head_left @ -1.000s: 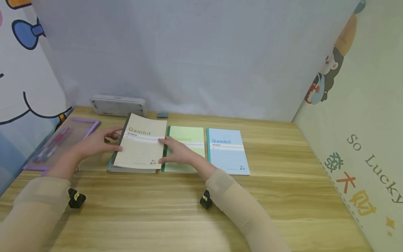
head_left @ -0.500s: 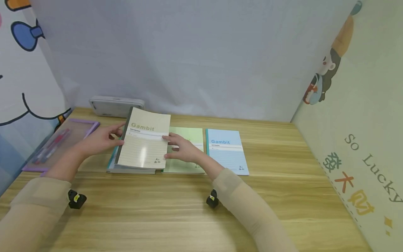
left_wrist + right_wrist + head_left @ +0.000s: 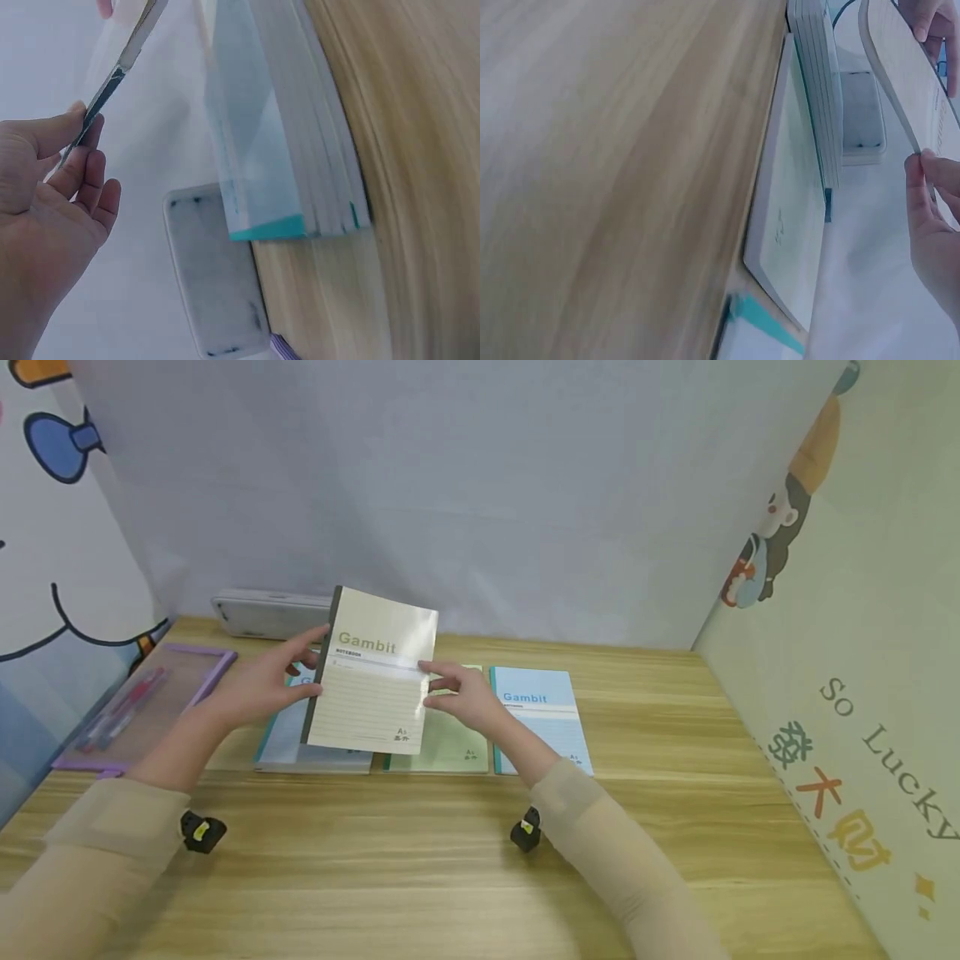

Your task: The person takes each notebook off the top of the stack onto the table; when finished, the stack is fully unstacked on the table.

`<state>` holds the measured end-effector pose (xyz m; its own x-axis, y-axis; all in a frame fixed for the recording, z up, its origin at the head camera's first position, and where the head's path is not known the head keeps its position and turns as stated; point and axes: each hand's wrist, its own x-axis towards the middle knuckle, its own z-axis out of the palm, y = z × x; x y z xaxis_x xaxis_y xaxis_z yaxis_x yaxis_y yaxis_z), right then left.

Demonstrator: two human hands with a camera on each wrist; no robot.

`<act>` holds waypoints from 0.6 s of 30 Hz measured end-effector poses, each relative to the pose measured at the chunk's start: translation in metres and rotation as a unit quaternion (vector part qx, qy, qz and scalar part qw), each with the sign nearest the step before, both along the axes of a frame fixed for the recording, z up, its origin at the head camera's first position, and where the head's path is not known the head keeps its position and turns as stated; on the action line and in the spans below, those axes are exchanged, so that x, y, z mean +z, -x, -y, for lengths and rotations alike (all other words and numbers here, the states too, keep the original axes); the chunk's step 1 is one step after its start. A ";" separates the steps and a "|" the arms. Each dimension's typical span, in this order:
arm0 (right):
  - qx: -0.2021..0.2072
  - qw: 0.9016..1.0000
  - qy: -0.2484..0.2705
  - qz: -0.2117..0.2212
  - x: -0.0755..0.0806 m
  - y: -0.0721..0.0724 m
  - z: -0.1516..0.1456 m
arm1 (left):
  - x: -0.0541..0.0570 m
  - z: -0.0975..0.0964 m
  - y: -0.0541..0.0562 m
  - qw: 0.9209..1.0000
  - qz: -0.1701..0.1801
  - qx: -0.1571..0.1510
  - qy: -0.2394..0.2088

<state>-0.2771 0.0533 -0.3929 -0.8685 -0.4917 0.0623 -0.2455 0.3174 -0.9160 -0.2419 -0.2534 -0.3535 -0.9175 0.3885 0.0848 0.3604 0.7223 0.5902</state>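
Cream rectangular paper notebook [image 3: 372, 685], edges pinched by left hand [image 3: 264, 683] and right hand [image 3: 467, 695], likely wants light, even pressure.

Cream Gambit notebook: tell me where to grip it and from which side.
I'd pinch the cream notebook by both long edges, near mid-height: left hand from the left on the dark spine, right hand from the right on the opposite edge. It is thin, tilted and raised clear of the blue stack, so both edges lie free; two-sided support should limit sagging.
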 end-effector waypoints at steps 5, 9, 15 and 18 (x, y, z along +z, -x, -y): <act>-0.003 1.000 -0.014 -0.027 0.006 0.002 -0.019 | 0.006 -0.016 0.004 0.999 0.005 -0.031 -0.013; -0.006 0.999 -0.034 -0.035 0.016 0.004 -0.036 | 0.009 -0.031 0.009 0.999 -0.008 -0.039 -0.019; -0.007 0.997 -0.059 -0.051 0.029 0.009 -0.063 | 0.013 -0.054 0.018 0.998 -0.019 -0.039 -0.033; -0.006 0.995 -0.073 -0.069 0.034 0.012 -0.079 | 0.017 -0.069 0.021 0.998 -0.018 -0.046 -0.039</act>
<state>-0.2892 0.1320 -0.3586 -0.8623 -0.4941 0.1110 -0.3619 0.4478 -0.8177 -0.2632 -0.1848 -0.3369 -0.8738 0.4624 0.1508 0.4455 0.6366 0.6295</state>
